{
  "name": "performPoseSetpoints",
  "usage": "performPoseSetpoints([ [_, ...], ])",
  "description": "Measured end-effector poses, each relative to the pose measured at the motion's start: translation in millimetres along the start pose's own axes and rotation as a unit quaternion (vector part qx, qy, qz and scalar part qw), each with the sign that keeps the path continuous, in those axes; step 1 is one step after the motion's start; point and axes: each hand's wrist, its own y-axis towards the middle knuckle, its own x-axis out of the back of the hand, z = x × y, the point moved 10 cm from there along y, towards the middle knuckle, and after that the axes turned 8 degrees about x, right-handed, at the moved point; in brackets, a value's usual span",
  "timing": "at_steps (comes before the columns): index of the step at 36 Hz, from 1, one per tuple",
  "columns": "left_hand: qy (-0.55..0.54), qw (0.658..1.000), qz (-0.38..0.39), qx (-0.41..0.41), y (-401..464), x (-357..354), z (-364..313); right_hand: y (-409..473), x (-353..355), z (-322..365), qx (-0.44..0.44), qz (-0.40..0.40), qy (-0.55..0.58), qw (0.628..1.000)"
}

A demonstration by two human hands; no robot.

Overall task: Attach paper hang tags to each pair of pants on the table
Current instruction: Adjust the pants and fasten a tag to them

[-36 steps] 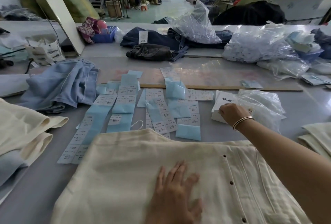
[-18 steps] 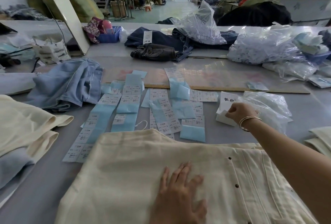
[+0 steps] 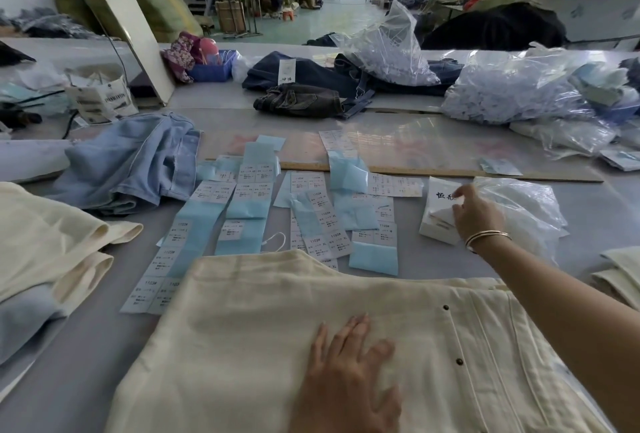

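Cream pants (image 3: 249, 335) lie flat across the near table, riveted pocket to the right. My left hand (image 3: 346, 377) rests flat on them with fingers spread. My right hand (image 3: 476, 214), a bangle at the wrist, reaches out to a stack of white paper hang tags (image 3: 438, 198) with black characters, and its fingers pinch the top tag, lifting its edge. Beside the stack sits a clear plastic bag (image 3: 526, 211). Sheets of blue-backed size stickers (image 3: 249, 211) are spread over the middle of the table.
Light blue jeans (image 3: 135, 162) lie bunched at the left, and cream and blue folded pants (image 3: 41, 245) at the left edge. More cream pants (image 3: 620, 273) show at the right edge. Dark jeans (image 3: 304, 89) and plastic bags (image 3: 512, 93) of tags sit at the far side behind a wooden ruler (image 3: 415, 171).
My right hand has shifted slightly on the tag stack and now lifts the top tag's edge. My left hand stays flat on the cream pants.
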Motion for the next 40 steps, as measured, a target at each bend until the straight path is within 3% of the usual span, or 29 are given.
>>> performPoseSetpoints([
  [3, 0.0, 1.0, 0.0, 0.002, 0.4, 0.6, 0.3, -2.2, -2.4, 16.7, 0.102, 0.005, -0.032, 0.994],
  [6, -0.001, 1.0, -0.002, 0.003, 0.4, 2.4, -0.3, 0.6, -12.5, 15.4, 0.118, 0.076, -0.002, 0.99],
  [13, 0.0, 1.0, -0.006, 0.001, -0.2, 4.8, -1.7, 0.7, -5.9, 14.2, 0.086, 0.097, 0.036, 0.991],
  [17, -0.001, 1.0, -0.001, 0.002, 0.9, 3.7, -1.0, 0.5, -16.4, 5.8, 0.019, 0.113, 0.091, 0.989],
  [20, -0.008, 1.0, -0.005, 0.003, 1.9, 3.3, -0.6, 2.8, -21.8, -5.9, -0.037, 0.096, 0.135, 0.986],
  [25, -0.014, 1.0, -0.006, 0.005, 3.0, 1.4, 0.1, 16.3, -20.4, -15.2, -0.045, 0.064, 0.16, 0.984],
  [30, -0.017, 1.0, -0.004, 0.002, 3.6, 0.0, 0.5, 20.4, -4.7, -3.7, 0.041, 0.024, 0.085, 0.995],
  [40, -0.017, 1.0, 0.001, 0.003, 3.6, -1.9, 1.8, 6.1, -23.9, 10.3, 0.162, 0.127, -0.065, 0.976],
])
